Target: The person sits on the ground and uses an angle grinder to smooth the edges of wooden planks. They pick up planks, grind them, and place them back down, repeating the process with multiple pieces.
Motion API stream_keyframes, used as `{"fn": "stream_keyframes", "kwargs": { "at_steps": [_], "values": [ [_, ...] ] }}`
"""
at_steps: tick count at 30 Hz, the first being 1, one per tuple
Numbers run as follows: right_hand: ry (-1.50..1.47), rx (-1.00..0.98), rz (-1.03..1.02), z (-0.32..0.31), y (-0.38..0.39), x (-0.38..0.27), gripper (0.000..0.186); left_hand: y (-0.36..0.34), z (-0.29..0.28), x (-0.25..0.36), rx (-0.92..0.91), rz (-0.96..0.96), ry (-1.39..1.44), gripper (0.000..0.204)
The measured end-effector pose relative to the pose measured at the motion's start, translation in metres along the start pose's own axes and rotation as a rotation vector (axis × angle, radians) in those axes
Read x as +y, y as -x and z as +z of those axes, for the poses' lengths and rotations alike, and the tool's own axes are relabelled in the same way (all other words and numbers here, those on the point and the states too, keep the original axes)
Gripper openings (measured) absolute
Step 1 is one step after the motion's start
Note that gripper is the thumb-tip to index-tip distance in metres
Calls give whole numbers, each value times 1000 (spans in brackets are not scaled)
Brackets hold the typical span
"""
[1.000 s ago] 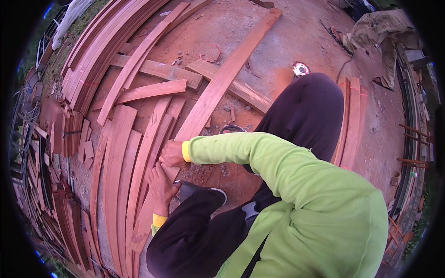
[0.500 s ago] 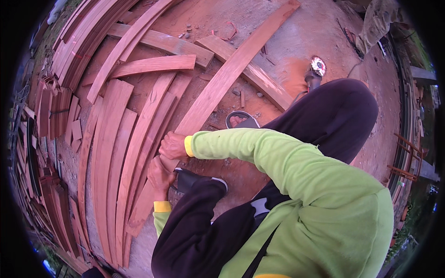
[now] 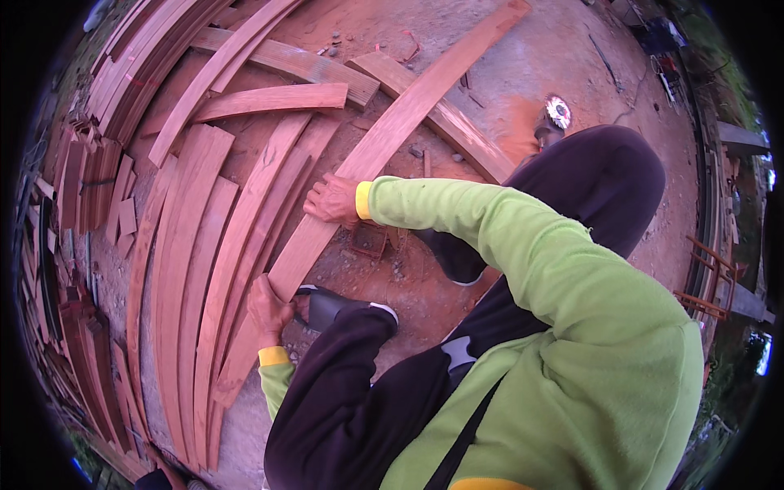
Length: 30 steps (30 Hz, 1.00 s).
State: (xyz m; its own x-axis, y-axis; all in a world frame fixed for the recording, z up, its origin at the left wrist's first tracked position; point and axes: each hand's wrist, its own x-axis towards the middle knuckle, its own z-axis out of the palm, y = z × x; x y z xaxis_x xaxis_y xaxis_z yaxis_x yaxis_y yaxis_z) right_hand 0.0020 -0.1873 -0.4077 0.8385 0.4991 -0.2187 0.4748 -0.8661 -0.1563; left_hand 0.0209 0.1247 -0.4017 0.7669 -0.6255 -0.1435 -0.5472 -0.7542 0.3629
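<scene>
A long reddish wooden plank point(image 3: 408, 114) runs diagonally from my hands to the far side of the view. My left hand point(image 3: 268, 310) is closed around its near end, with the thumb on top. Farther up, my right hand point(image 3: 333, 198) grips across the same plank, fingers over its left edge. Another plank point(image 3: 237, 367) lies just below my left hand, pointing toward me. To the left, several curved planks point(image 3: 192, 245) lie side by side. The plank in my hands crosses over a thicker beam point(image 3: 441, 122).
An angle grinder point(image 3: 554, 121) with a shiny disc lies on the ground beyond my right knee. Stacked boards point(image 3: 147, 65) stand at the far left, near a bundle of short pieces point(image 3: 90, 180). A rusty metal frame point(image 3: 710, 282) is at the right edge.
My right hand has shifted farther up and to the right along the plank. My left hand has moved slightly down and left, so the hands are wider apart.
</scene>
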Motion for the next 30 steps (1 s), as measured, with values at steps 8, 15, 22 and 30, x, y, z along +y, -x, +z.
{"fn": "stream_keyframes", "kwargs": {
  "at_steps": [8, 15, 22, 30],
  "values": [
    [26, 10, 27, 8, 21, 43, 53, -36, 14, 28, 43, 81, 11, 54],
    [-29, 107, -16, 5, 29, 52, 63, -45, 20, 19, 26, 111, -22, 50],
    [45, -14, 17, 14, 31, 42, 68, -33, 24, 34, -24, 63, 0, 51],
    [128, 78, 28, 12, 32, 39, 58, -31, 32, 30, -20, 54, -5, 53]
  ]
}}
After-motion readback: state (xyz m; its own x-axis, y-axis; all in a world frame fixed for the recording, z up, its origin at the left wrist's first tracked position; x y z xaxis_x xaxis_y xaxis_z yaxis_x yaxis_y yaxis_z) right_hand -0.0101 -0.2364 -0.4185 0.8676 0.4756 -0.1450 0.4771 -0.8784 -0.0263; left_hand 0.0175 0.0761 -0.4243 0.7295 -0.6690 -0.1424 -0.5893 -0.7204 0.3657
